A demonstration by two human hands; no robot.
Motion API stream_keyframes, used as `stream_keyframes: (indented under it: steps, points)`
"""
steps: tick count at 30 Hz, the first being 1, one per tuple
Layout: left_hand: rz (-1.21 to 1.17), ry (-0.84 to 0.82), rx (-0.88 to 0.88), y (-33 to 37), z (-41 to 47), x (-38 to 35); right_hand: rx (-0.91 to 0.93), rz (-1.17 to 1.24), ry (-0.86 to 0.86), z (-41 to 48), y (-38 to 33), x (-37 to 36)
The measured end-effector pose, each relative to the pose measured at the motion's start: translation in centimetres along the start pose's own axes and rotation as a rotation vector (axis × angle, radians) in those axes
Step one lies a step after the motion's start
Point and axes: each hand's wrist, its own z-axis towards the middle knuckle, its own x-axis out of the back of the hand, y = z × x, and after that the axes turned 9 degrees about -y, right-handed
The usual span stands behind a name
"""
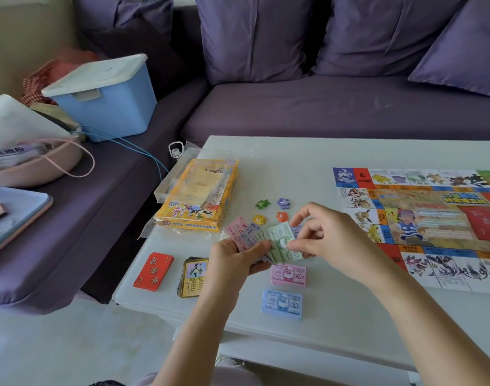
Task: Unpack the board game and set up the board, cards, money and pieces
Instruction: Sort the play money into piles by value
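Your left grip (232,257) holds a fan of paper banknotes (252,235), thumb laid across their lower ends so that each colour shows at once; your right grip (321,235) pinches a green note (282,238) at the fan's right edge, apparently to draw it out and sort it by value. Just nearer you than the right grip lies a pink 1000 stack (288,275), and nearer again a blue 500 stack (282,303), both squared on the white surface (266,157); the money looks part sorted, with a green pile likely next. Just beyond the grips sit four star pieces (281,216), grouped within reach; left of the left grip rest a red card deck (153,271) and a face-up character card deck (193,277), side by side; right of the right grip the game board (422,224) lies unfolded and flat. Beyond and left of the left grip the yellow game box (199,196) lies flat under clear plastic wrapping; you cannot tell what remains inside. Far off to the left, a blue storage bin (107,107) stands on the sofa with its white lid on, contents hidden.
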Motion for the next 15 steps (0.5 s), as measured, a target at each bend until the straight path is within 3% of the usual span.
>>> stream_keyframes:
  steps: [8,15]
  points:
    - [-0.034,-0.056,0.009,-0.1,0.2,-0.2,0.009,-0.077,0.159,0.5,0.2,-0.8]
    - [-0.096,-0.078,-0.022,-0.3,0.4,-0.3,-0.078,0.277,0.238,0.4,1.1,-3.0]
